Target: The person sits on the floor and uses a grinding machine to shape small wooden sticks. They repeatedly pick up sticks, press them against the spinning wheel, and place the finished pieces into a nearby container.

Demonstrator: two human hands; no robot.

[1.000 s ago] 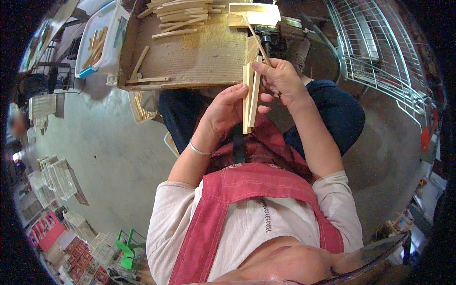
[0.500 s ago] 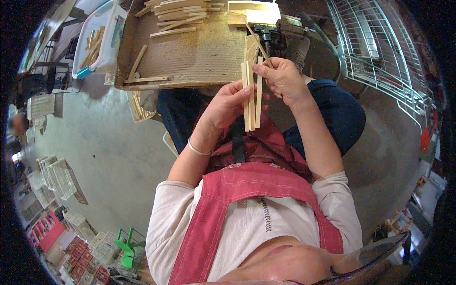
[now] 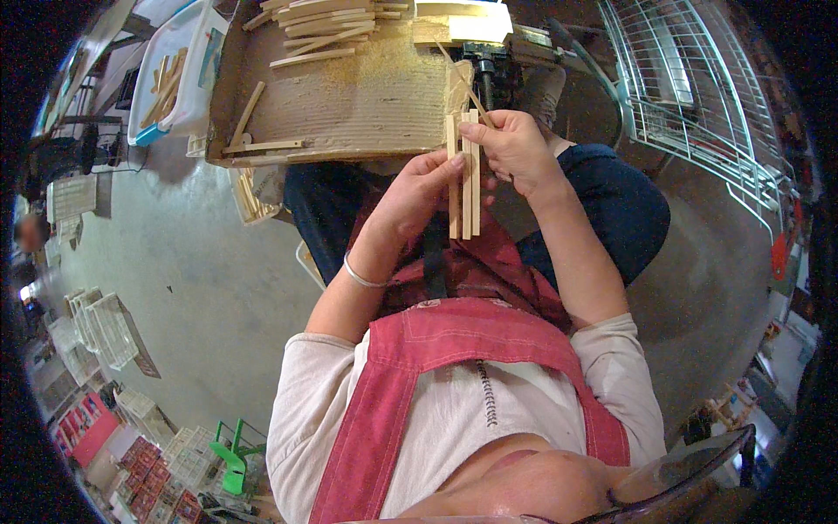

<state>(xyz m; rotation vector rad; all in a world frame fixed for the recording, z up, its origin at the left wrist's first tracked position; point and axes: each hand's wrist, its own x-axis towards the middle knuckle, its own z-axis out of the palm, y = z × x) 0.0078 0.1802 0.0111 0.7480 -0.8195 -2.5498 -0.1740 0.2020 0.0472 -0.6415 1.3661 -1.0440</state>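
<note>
The left thumb [image 3: 456, 162] presses on the front of the leftmost of the held sticks [image 3: 469, 205], and the other fingers of the left hand [image 3: 421, 188] curl behind, so that hand is gripping the wood. The right hand [image 3: 519, 155] has its thumb on the upper part of the sticks farther right, and its fingers are closed also on a thin stick [image 3: 463, 80]; how they bend behind the wood is hidden. The held sticks are between the two hands, in front of the lap, their long axes nearly parallel and running away from the body: far ends toward the box [image 3: 393, 127], near ends toward the apron [image 3: 476, 330]. A narrow dark gap parts the leftmost stick from those beside it. The thin stick slants otherwise, from the right hand forward and to the left, its far end near a brightly lit block [image 3: 480, 26]. A pale bracelet [image 3: 363, 274] circles the left wrist. Beyond the hands, the shallow cardboard box carries a pile of sticks [image 3: 323, 33], mostly lying crosswise, and loose sticks near its left wall. Left of the box is a clear bin [image 3: 189, 83] with more wood inside; well to the right, a wire rack [image 3: 690, 83] stands over the grey floor [image 3: 218, 288].
</note>
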